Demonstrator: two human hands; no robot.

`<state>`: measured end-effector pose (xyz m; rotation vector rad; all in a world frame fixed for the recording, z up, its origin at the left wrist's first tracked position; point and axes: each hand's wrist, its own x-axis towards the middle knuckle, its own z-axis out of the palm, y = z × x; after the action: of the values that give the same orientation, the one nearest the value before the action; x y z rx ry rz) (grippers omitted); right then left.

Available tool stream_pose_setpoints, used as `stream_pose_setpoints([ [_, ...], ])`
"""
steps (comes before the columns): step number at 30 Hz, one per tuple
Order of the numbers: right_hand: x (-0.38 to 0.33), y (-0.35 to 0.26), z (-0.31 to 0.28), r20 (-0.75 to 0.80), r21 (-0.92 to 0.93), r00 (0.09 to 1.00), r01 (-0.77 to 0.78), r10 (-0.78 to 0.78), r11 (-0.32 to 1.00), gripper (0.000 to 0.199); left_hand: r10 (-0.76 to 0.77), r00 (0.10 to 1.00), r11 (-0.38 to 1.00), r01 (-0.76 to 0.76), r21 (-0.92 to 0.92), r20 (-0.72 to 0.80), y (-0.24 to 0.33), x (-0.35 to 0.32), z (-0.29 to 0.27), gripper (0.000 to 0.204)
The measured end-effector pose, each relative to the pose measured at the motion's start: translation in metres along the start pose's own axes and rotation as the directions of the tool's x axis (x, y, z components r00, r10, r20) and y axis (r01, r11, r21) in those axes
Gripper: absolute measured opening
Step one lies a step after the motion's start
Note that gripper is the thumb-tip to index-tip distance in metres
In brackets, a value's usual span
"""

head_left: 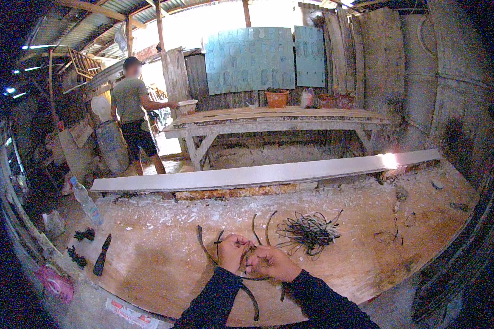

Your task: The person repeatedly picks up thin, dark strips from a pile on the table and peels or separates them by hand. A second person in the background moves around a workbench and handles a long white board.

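Close together over the wooden table, my left hand (233, 254) and my right hand (277, 264) are both closed, fingertips meeting. A dark flexible strip (249, 249) is pinched between them; its exact kind cannot be made out. Around my hands are more dark curved strips: one (202, 241) to the left, one (271, 226) beyond, and one (251, 301) nearer my left sleeve. Right of my hands lies a tangled heap of thin dark cords (311, 233). A dark knife (101, 255) rests at the left, beside two small black bundles (84, 234).
A long white board (247, 175) spans the table's far side, with a bright glow at its right. A clear plastic bottle (86, 201) is at the left. Beyond stands a bench (280, 114) with an orange pot (276, 99). A person (133, 112) at left touches a pale basin (187, 107).
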<state>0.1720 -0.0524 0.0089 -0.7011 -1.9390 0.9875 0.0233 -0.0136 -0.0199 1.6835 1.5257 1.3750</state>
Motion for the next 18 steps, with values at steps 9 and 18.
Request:
stream_pose_setpoints([
  [9,-0.003,-0.002,0.000,-0.008,0.102,0.999,-0.037,0.038,0.994,0.015,-0.002,1.000,1.000,0.002,-0.011,0.021,0.012,-0.003,-0.003,0.012],
  [18,-0.003,0.005,0.004,-0.071,0.147,0.997,-0.010,0.020,0.989,0.010,0.023,0.993,0.998,-0.015,-0.068,0.119,-0.017,0.000,0.007,0.011],
])
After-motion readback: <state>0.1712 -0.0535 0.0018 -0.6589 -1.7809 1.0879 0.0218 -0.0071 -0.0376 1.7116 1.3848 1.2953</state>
